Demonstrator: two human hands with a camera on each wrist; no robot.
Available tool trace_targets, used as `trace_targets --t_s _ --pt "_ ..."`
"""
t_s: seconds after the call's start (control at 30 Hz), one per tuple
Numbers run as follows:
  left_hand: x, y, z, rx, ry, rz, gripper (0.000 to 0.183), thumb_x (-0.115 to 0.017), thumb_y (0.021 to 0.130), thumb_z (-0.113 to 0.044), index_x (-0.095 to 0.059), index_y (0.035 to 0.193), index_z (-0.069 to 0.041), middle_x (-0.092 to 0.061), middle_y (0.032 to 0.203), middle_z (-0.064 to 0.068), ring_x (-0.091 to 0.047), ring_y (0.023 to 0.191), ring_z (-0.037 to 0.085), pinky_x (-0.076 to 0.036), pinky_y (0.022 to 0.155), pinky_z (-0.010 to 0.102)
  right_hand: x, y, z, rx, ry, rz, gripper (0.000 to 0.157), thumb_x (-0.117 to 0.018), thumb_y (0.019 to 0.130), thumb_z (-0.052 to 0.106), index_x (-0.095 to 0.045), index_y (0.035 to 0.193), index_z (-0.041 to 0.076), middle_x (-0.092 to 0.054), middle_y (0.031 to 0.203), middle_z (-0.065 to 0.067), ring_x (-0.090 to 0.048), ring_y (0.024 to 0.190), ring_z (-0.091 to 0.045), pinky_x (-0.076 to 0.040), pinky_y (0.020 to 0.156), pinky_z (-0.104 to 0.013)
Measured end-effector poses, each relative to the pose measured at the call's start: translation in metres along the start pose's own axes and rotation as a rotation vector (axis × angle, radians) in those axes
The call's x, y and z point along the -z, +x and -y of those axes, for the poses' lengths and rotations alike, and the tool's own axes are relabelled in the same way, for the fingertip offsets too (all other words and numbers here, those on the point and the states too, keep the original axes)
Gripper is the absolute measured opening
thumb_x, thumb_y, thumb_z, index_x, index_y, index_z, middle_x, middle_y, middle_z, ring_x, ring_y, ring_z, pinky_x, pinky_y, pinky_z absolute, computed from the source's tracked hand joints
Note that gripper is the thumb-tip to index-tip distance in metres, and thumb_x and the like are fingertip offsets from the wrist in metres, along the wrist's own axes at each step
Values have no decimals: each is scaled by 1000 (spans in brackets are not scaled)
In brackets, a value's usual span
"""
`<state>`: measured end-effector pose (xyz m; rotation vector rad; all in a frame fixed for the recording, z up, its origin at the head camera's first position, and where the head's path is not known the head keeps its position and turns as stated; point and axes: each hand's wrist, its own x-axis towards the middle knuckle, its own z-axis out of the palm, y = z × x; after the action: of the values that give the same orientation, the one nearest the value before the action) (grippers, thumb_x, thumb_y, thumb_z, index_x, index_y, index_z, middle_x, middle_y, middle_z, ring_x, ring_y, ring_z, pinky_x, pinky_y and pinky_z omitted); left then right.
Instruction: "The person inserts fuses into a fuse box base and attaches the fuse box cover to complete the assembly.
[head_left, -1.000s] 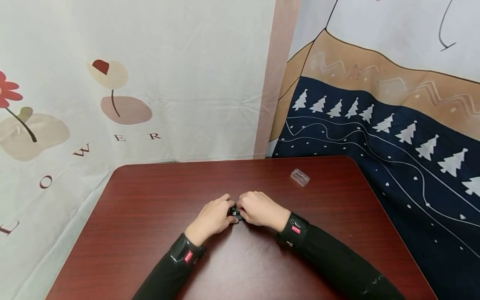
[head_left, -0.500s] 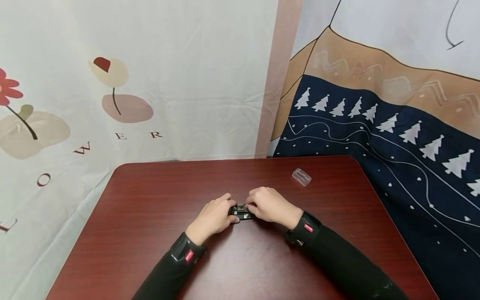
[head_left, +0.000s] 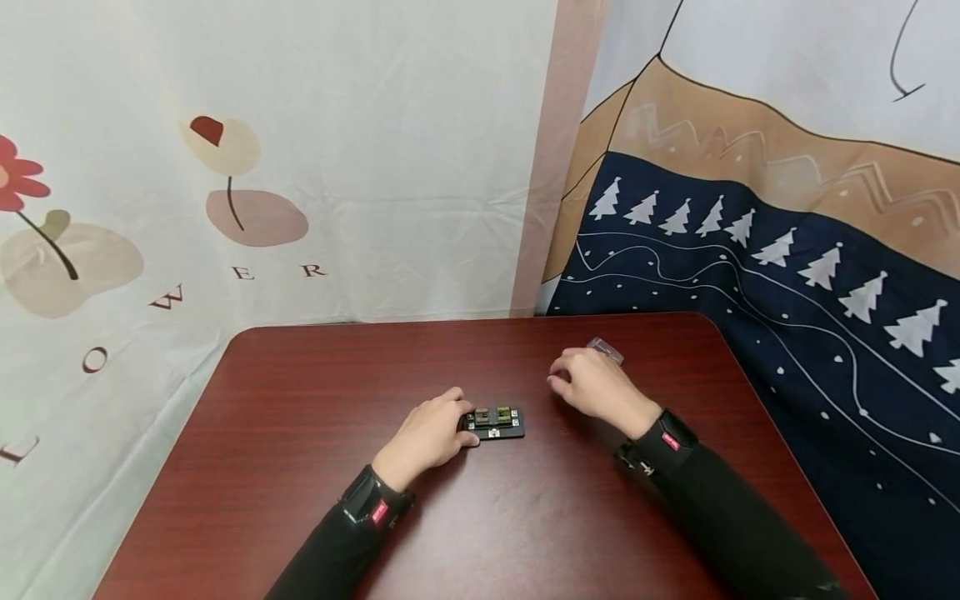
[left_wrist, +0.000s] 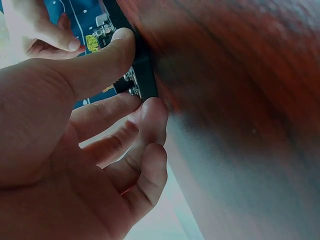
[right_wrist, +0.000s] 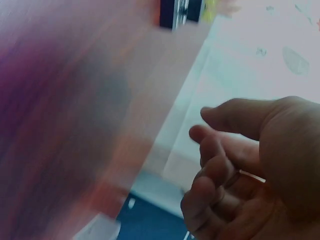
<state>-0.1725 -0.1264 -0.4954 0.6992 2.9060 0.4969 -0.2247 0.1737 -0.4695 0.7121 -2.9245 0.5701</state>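
Note:
A small black base [head_left: 506, 432] lies flat on the table, carrying metal terminals and two yellow-green blocks; its exact kind is unclear. My left hand [head_left: 424, 437] grips its left end, thumb on the near side and fingers on the far side. In the left wrist view the thumb [left_wrist: 112, 57] presses on the base's edge. To the right, apart from the base, my right hand [head_left: 600, 387] has loosely curled fingers. Its thumb and index finger hold nothing in the right wrist view. A clear plastic piece [head_left: 609, 350] sits just behind that hand, which partly hides it.
The reddish-brown table [head_left: 300, 383] has rounded far corners. A pale printed cloth [head_left: 412, 167] hangs behind it, and a dark blue cloth with white trees [head_left: 675, 267] hangs at the right.
My right hand has let go of the base's right side and moved right and away, close to the clear plastic piece. The left hand keeps its grip; more of the base shows.

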Motion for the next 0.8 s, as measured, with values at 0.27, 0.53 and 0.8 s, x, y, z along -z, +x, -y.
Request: trace_targets --t_s 0.27,0.53,0.8 --pt "-1 0 0 -11 -2 -12 44 -84 87 -41 -77 122 -15 -59 105 -4 -67 84 25 -58 75 47 15 -6 -41 -173 -80 -120 27 -78 89 23 -79 106 3 -67 94 -10 -67 80 -32 -58 65 -54" --pt "0 0 0 -8 1 -9 44 -84 87 -40 -77 123 -16 -60 105 -4 -67 85 25 -58 76 48 13 -13 -62 -275 -106 -152 44 -78 87 26 -74 117 -6 -65 101 -20 -66 85 -39 -59 67 -61" --pt "1 -1 0 -10 0 -7 43 -84 87 -40 -77 122 -15 -60 105 -3 -66 83 24 -57 75 47 15 -15 -73 -331 -115 -117 44 -80 87 28 -74 113 -6 -63 99 -21 -63 81 -38 -57 65 -59"
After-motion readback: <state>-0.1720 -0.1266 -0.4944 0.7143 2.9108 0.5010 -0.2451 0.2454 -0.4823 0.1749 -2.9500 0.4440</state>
